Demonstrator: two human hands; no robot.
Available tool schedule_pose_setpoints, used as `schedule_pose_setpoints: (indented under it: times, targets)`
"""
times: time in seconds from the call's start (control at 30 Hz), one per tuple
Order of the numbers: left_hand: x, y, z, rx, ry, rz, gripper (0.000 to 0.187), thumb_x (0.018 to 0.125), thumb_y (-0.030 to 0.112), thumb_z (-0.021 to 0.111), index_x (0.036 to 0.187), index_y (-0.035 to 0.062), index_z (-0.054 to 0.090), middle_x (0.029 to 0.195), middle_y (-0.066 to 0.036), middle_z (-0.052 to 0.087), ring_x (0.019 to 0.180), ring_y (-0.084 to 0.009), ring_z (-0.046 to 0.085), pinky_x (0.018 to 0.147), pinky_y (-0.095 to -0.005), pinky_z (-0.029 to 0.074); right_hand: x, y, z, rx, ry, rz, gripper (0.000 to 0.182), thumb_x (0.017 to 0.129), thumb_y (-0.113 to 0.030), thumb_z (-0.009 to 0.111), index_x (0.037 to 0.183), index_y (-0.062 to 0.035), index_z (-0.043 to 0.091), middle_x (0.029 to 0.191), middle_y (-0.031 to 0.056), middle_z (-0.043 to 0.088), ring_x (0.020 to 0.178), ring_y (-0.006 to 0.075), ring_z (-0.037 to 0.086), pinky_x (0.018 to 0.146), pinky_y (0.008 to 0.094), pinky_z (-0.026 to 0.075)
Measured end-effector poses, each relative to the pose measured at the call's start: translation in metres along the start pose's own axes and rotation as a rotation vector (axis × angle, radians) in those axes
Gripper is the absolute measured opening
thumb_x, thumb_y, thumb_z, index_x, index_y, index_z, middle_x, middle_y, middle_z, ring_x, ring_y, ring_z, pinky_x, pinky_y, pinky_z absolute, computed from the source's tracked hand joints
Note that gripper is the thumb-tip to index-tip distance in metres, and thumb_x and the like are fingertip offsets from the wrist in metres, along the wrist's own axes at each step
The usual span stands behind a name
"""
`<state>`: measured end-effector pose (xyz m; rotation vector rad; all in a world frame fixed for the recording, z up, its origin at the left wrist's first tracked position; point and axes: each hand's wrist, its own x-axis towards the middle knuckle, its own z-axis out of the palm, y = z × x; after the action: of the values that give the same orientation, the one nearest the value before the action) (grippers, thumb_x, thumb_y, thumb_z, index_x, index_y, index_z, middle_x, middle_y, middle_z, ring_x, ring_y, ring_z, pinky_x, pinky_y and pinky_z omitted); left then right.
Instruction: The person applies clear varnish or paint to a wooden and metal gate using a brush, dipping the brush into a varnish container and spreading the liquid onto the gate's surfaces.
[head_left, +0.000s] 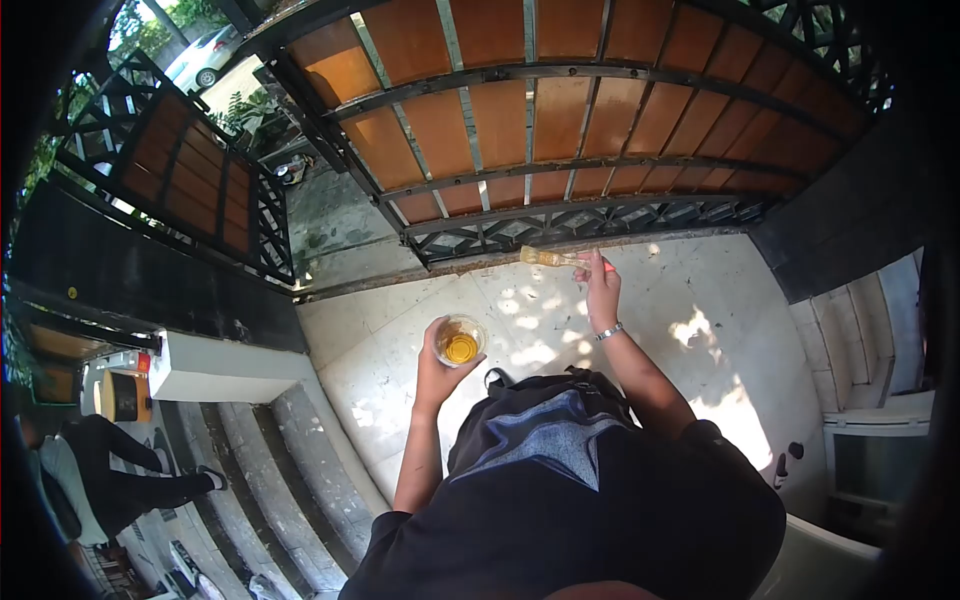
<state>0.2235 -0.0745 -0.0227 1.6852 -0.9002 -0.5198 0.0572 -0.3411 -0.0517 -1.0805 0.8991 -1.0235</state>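
Note:
My left hand [437, 372] is wrapped round a clear plastic cup [461, 341] with amber liquid at its bottom. The cup is upright over the pale tiled floor. To its right, my right hand [602, 290] grips the handle of a paintbrush [545, 257], whose pale bristles point left. The brush is held apart from the cup. Beyond it stands a metal gate [500, 120] with orange-brown wooden panels in a black frame. Whether the brush touches the gate's lower edge I cannot tell; it overlaps it in view.
A second gate leaf [190, 170] stands open at the left. Steps [250, 450] descend at lower left, where a person [110, 470] sits near a round-fronted box [125, 397]. More steps [840, 340] and a pair of shoes [788, 460] are at right.

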Motion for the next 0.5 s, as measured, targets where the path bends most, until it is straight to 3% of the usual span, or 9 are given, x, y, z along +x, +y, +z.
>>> schedule_pose_setpoints:
  times: [0.13,0.27,0.37,0.5]
  targets:
    - [-0.003,0.02,0.034,0.014,-0.065,0.053,0.082,0.066,0.014,0.089,0.133,0.0012,0.041,0.123,-0.014,0.059,0.114,-0.0224,0.058,0.098,-0.0361,0.047,-0.026,-0.063,-0.012,0.231,-0.167,-0.09,0.031,0.103,-0.024,0.049,0.099,0.0034,0.064,0.088,0.0065,0.064,0.069,0.0119,0.059,0.066,0.0271,0.049]
    - [-0.015,0.046,0.081,0.013,-0.093,0.06,0.084,0.066,0.014,0.089,0.133,0.0008,0.04,0.123,-0.015,0.058,0.115,-0.0229,0.059,0.098,-0.0358,0.047,-0.064,-0.094,-0.058,0.162,-0.335,-0.046,0.026,0.102,-0.019,0.049,0.105,0.0049,0.061,0.09,0.0096,0.065,0.078,0.0171,0.066,0.075,0.0315,0.053]
    - [-0.032,0.054,0.119,0.004,-0.087,0.035,0.086,0.066,0.015,0.089,0.134,0.0011,0.039,0.122,-0.016,0.059,0.114,-0.0238,0.059,0.098,-0.0359,0.047,-0.096,-0.112,-0.1,0.207,-0.303,0.027,0.026,0.101,-0.017,0.049,0.107,0.005,0.061,0.09,0.0105,0.065,0.08,0.0183,0.066,0.077,0.0329,0.053]
    - [-0.06,0.075,0.15,0.016,-0.125,0.019,0.082,0.067,0.02,0.089,0.132,0.0001,0.043,0.12,-0.017,0.062,0.114,-0.0267,0.061,0.098,-0.0364,0.047,-0.112,-0.103,-0.161,0.227,-0.232,0.082,0.032,0.101,-0.019,0.049,0.122,0.0042,0.057,0.099,0.015,0.067,0.087,0.02,0.066,0.082,0.0334,0.052]
